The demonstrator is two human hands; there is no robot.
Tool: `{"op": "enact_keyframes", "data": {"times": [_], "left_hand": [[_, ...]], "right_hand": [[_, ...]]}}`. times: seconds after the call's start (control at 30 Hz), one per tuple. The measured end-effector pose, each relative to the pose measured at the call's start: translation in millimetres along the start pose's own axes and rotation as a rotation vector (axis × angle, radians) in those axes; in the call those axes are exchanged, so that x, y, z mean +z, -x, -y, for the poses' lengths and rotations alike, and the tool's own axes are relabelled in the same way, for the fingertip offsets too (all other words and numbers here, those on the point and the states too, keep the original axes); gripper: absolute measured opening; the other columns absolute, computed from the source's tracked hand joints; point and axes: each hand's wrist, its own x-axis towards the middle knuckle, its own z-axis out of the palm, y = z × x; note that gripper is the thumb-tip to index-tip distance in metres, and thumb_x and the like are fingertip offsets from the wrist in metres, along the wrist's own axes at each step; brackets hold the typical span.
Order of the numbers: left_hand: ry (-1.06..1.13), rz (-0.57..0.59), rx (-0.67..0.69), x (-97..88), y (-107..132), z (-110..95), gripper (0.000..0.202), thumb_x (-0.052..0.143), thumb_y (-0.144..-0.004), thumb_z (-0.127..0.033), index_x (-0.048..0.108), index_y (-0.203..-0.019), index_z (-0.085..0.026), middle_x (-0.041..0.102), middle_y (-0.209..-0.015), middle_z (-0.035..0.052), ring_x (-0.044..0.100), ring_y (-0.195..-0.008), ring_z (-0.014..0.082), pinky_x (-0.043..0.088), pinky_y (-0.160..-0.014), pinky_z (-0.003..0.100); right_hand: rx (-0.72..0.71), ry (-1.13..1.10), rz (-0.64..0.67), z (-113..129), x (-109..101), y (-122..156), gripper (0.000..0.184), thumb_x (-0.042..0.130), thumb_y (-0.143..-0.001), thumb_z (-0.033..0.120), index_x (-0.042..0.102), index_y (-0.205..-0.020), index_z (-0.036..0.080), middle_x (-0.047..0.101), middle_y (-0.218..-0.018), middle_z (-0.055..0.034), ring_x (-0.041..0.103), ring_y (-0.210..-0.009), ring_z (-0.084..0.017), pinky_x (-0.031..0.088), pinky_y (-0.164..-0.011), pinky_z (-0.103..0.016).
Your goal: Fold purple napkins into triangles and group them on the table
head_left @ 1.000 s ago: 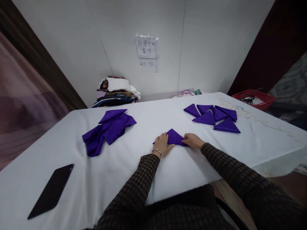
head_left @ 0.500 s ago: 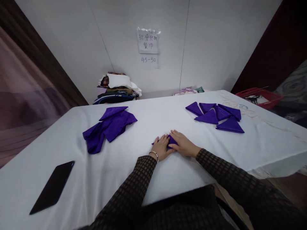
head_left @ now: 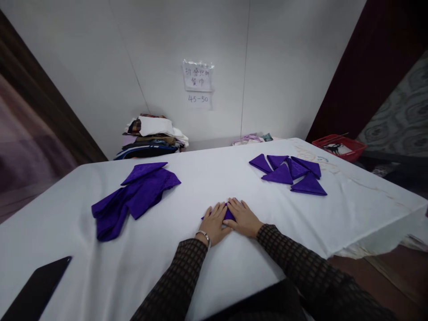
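A small folded purple napkin (head_left: pixel 229 214) lies on the white tablecloth (head_left: pixel 214 178) under both my hands, and most of it is covered. My left hand (head_left: pixel 215 224) rests flat on its left part, fingers stretched out, with a bracelet at the wrist. Flat on the right part lies my right hand (head_left: pixel 243 217), its thumb pointing toward the left hand. To the left is a heap of loose purple napkins (head_left: pixel 140 191), partly crumpled. Several purple napkins folded into triangles (head_left: pixel 277 174) lie in a cluster at the right.
A dark flat tablet-like object (head_left: pixel 38 290) lies at the front left. Behind the table's far edge sit a stack of folded clothes (head_left: pixel 154 136) and a small cloth pile (head_left: pixel 249 139). A red basket (head_left: pixel 356 149) stands beyond the right edge. Paper signs (head_left: pixel 198 82) hang on the wall.
The camera view has tilted and shifted, so everything sits lower and further left. My right hand has come flatter onto the napkin, its fingers nearer my left hand.
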Motion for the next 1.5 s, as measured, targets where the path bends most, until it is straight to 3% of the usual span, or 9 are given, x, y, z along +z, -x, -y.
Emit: {"op": "enact_keyframes", "data": {"times": [0.17, 0.37, 0.73, 0.93, 1.0, 1.07, 1.17, 1.27, 1.5], "left_hand": [[-0.031, 0.011, -0.063, -3.4, 14.2, 9.9, 0.074, 0.036, -0.085, -0.060, 0.025, -0.143, -0.016, 0.022, -0.151, 0.0087, 0.016, -0.139, 0.0250, 0.012, -0.112, 0.051], [-0.080, 0.011, -0.119, -5.8, 34.3, 24.2, 0.069, 0.029, -0.088, -0.058, 0.024, -0.144, -0.018, 0.025, -0.150, 0.0083, 0.018, -0.139, 0.0250, 0.015, -0.111, 0.051], [-0.143, 0.028, -0.267, -8.6, 52.3, 29.0, 0.070, 0.026, -0.087, -0.057, 0.026, -0.143, -0.014, 0.026, -0.149, 0.0080, 0.019, -0.139, 0.0245, 0.013, -0.110, 0.055], [-0.212, -0.036, -0.488, -13.4, 46.3, 29.2, 0.067, 0.028, -0.087, -0.052, 0.034, -0.139, -0.009, 0.026, -0.148, 0.0137, 0.022, -0.138, 0.0277, 0.017, -0.107, 0.057], [-0.236, -0.134, -0.454, -15.7, 37.4, 20.8, 0.068, 0.029, -0.087, -0.051, 0.034, -0.139, -0.008, 0.026, -0.148, 0.0159, 0.023, -0.137, 0.0290, 0.018, -0.107, 0.056], [-0.229, -0.208, -0.290, -15.2, 26.6, 8.7, 0.068, 0.031, -0.087, -0.052, 0.032, -0.140, -0.009, 0.028, -0.147, 0.0159, 0.024, -0.137, 0.0287, 0.016, -0.109, 0.056], [-0.165, -0.156, -0.087, -8.5, 13.0, -6.2, 0.069, 0.032, -0.087, -0.055, 0.032, -0.141, -0.012, 0.031, -0.146, 0.0141, 0.025, -0.137, 0.0272, 0.016, -0.110, 0.053], [-0.120, -0.068, -0.069, 0.1, 8.8, -7.9, 0.068, 0.032, -0.087, -0.056, 0.033, -0.140, -0.013, 0.030, -0.147, 0.0130, 0.025, -0.137, 0.0264, 0.018, -0.110, 0.052], [-0.145, -0.040, -0.114, 2.2, 21.0, 5.9, 0.066, 0.030, -0.088, -0.055, 0.033, -0.140, -0.014, 0.029, -0.147, 0.0116, 0.023, -0.137, 0.0253, 0.021, -0.109, 0.051]], "right_hand": [[0.002, -0.029, 0.003, 2.0, -2.5, 0.3, 0.080, 0.029, -0.086, 0.066, 0.024, -0.144, 0.010, 0.019, -0.151, -0.0158, 0.011, -0.139, -0.027, 0.008, -0.110, -0.046], [-0.007, -0.045, -0.024, 2.8, -3.6, 0.9, 0.083, 0.027, -0.085, 0.068, 0.026, -0.143, 0.009, 0.021, -0.150, -0.0165, 0.013, -0.139, -0.027, 0.009, -0.111, -0.046], [-0.021, -0.048, -0.052, 4.1, -7.6, 1.3, 0.078, 0.030, -0.087, 0.063, 0.028, -0.142, 0.008, 0.023, -0.149, -0.0175, 0.015, -0.138, -0.028, 0.011, -0.110, -0.047], [-0.028, -0.056, -0.056, 3.3, -7.5, 1.6, 0.076, 0.032, -0.087, 0.062, 0.030, -0.141, 0.007, 0.023, -0.149, -0.0185, 0.015, -0.139, -0.028, 0.012, -0.110, -0.048], [-0.031, -0.052, -0.063, 3.3, -6.9, 1.8, 0.077, 0.032, -0.087, 0.062, 0.030, -0.141, 0.008, 0.024, -0.149, -0.0185, 0.015, -0.139, -0.028, 0.011, -0.110, -0.048], [-0.032, -0.048, -0.077, 3.3, -6.1, 2.0, 0.077, 0.031, -0.087, 0.062, 0.030, -0.141, 0.007, 0.025, -0.148, -0.0184, 0.016, -0.138, -0.028, 0.012, -0.110, -0.048], [-0.046, -0.039, -0.099, 3.0, -5.0, 2.0, 0.077, 0.030, -0.087, 0.063, 0.030, -0.140, 0.007, 0.027, -0.148, -0.0184, 0.018, -0.138, -0.029, 0.014, -0.110, -0.048], [-0.057, -0.026, -0.104, 2.2, -4.0, 1.6, 0.078, 0.033, -0.086, 0.064, 0.031, -0.140, 0.008, 0.029, -0.147, -0.0182, 0.019, -0.137, -0.029, 0.015, -0.109, -0.048], [-0.042, -0.046, -0.110, 2.1, -3.2, 1.3, 0.078, 0.033, -0.085, 0.065, 0.032, -0.140, 0.009, 0.028, -0.147, -0.0184, 0.018, -0.137, -0.028, 0.016, -0.109, -0.048]]}}
